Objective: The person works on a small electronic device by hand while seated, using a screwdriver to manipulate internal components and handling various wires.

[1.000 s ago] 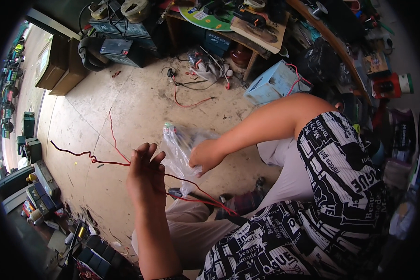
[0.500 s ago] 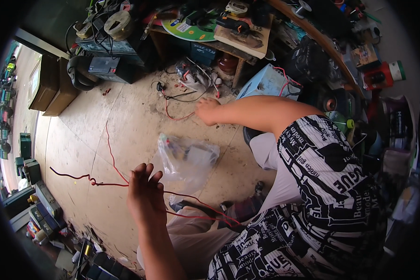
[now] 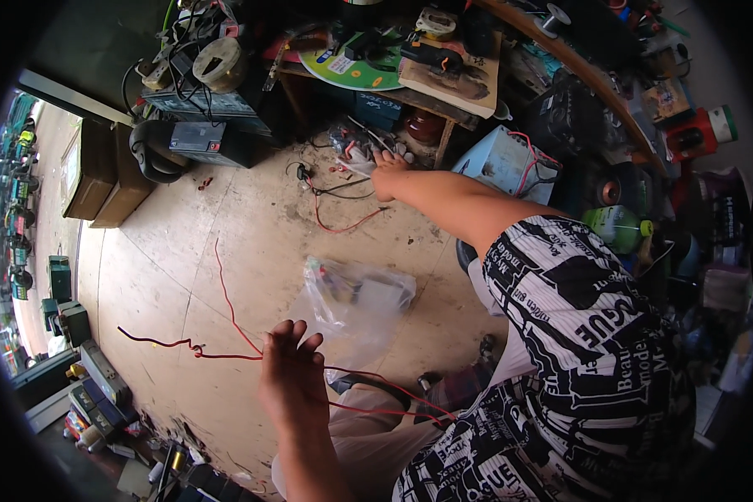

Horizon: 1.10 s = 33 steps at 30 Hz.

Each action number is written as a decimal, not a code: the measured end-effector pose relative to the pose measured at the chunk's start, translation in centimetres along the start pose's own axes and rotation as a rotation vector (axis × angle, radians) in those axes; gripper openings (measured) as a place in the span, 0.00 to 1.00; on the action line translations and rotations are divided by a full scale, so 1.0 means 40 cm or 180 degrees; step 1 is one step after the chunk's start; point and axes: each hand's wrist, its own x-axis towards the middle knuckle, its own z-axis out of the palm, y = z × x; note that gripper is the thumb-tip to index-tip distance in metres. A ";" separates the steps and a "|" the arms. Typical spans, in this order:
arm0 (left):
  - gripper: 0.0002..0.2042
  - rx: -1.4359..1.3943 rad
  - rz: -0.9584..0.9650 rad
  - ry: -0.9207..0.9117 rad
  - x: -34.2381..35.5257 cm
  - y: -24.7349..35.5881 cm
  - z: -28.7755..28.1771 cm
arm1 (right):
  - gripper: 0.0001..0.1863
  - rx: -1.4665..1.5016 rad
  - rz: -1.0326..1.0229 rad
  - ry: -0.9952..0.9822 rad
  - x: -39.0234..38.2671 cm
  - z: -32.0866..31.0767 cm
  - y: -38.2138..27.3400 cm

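Thin red wires (image 3: 230, 357) run through my left hand (image 3: 294, 372), whose fingers are curled around them. On the left side one strand ends in a darker, kinked length with a small twisted loop, while another sticks up and away. Two lengths trail from the hand towards my lap at the right. My right hand (image 3: 389, 174) is stretched far forward over a heap of small parts and tangled leads (image 3: 356, 151) on the floor by the low bench. Its fingers are spread and touch the edge of the heap; no held object is visible. A loose red and black lead (image 3: 343, 227) lies just left of it.
A clear plastic bag (image 3: 356, 301) with things inside lies on the floor before me. The low wooden bench (image 3: 460, 100) carries tools and a meter. A light blue box (image 3: 506, 163) stands right of my arm. Batteries (image 3: 205, 142) and cardboard boxes (image 3: 92, 171) stand at the far left.
My right hand has moved forward, from beside the loose lead to the heap of parts. My left hand keeps hold of the red wires. The whole view has shifted slightly.
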 end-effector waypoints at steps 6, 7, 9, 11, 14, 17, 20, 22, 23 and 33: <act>0.15 -0.0089 0.0005 -0.0024 0.010 -0.008 -0.007 | 0.24 0.0165 -0.0434 -0.0259 -0.020 0.068 -0.023; 0.14 -0.0053 0.0016 -0.0006 0.012 -0.008 -0.006 | 0.25 0.0095 -0.0679 -0.0385 -0.039 0.069 -0.040; 0.14 -0.0039 -0.0012 0.0022 -0.002 -0.015 0.005 | 0.26 0.0012 -0.0915 -0.0553 -0.090 0.088 -0.066; 0.13 0.0119 -0.0014 0.0046 -0.005 -0.013 0.020 | 0.29 -0.0599 -0.1289 -0.0352 -0.120 0.122 -0.088; 0.13 0.0101 -0.0006 -0.0067 0.002 -0.013 0.020 | 0.32 -0.0660 -0.1359 -0.0064 -0.149 0.166 -0.118; 0.13 0.0081 -0.0016 -0.0143 0.003 -0.017 0.019 | 0.36 -0.0692 -0.1424 0.0053 -0.160 0.188 -0.124; 0.13 0.0075 -0.0007 -0.0127 0.003 -0.020 0.013 | 0.40 -0.0791 -0.1541 0.0068 -0.162 0.189 -0.123; 0.13 0.0081 -0.0013 -0.0131 0.002 -0.022 0.017 | 0.40 -0.0809 -0.1578 0.0073 -0.161 0.185 -0.120; 0.13 0.0077 -0.0024 -0.0116 0.000 -0.022 0.021 | 0.40 -0.0806 -0.1570 0.0066 -0.163 0.184 -0.118; 0.14 0.0066 -0.0023 -0.0181 0.004 -0.020 0.031 | 0.36 -0.0887 -0.1498 0.0447 -0.144 0.193 -0.093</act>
